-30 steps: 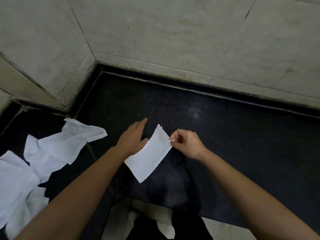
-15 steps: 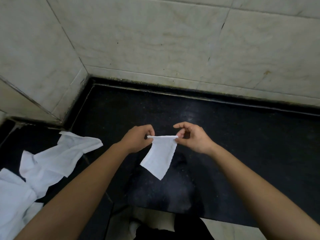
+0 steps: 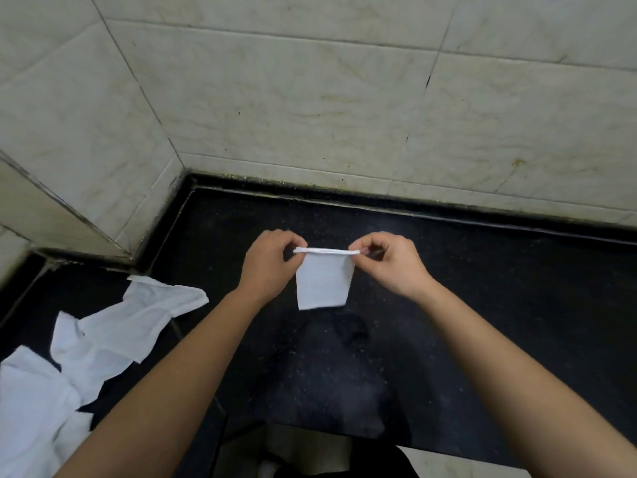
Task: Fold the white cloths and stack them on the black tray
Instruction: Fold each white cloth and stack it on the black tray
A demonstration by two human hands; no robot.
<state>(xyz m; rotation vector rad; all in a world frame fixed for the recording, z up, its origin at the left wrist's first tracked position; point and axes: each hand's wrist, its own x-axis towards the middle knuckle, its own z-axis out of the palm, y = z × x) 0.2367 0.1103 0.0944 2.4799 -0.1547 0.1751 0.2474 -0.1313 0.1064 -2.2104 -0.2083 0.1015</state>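
Observation:
A small folded white cloth (image 3: 324, 281) hangs in the air above the black counter (image 3: 482, 305). My left hand (image 3: 269, 263) pinches its top left corner and my right hand (image 3: 389, 262) pinches its top right corner, so the folded top edge is stretched level between them. A heap of loose, unfolded white cloths (image 3: 86, 346) lies on the counter at the lower left. No black tray separate from the dark surface can be made out.
Pale tiled walls (image 3: 310, 115) rise behind the counter and meet in a corner at the left. The counter's front edge (image 3: 344, 432) runs below my forearms, with light floor and a dark garment under it.
The cloth went from slanted and held loosely to hanging square from both top corners. My hands rose and moved apart, and the view tilted up toward the wall.

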